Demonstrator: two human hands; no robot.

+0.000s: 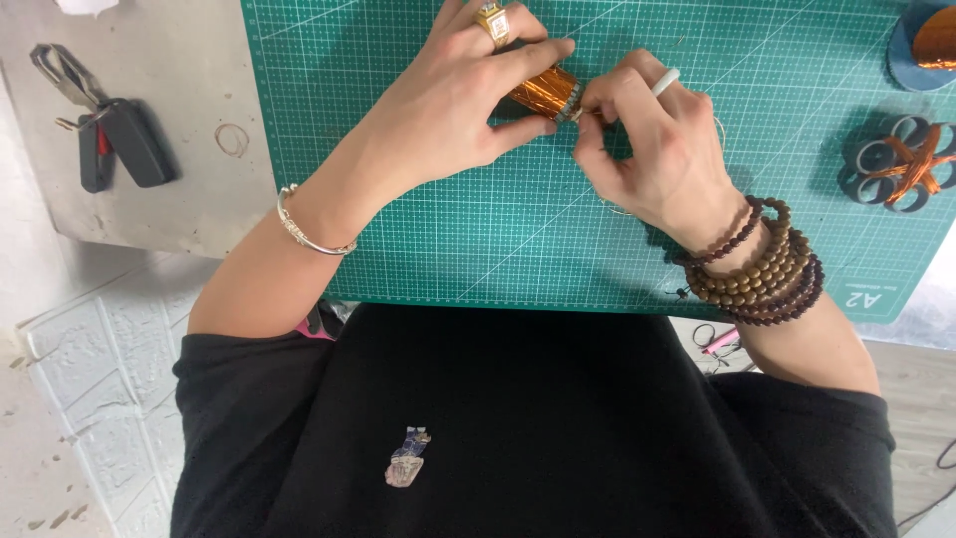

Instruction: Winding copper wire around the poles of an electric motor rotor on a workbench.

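My left hand (453, 105), with a gold ring and a silver bracelet, grips a small cylinder wound with shiny copper wire (543, 92) above the green cutting mat (418, 229). My right hand (652, 149), with brown bead bracelets on its wrist, pinches at the cylinder's grey end and holds a thin white stick (665, 82) between its fingers. A fine wire loop trails below the right hand.
A car key and keyring (105, 139) lie on the grey board at the left. A grey ring-shaped core with copper windings (911, 164) and a dark spool with copper (931, 45) sit on the mat's right side. A pink-handled tool (719, 341) lies below the mat's edge.
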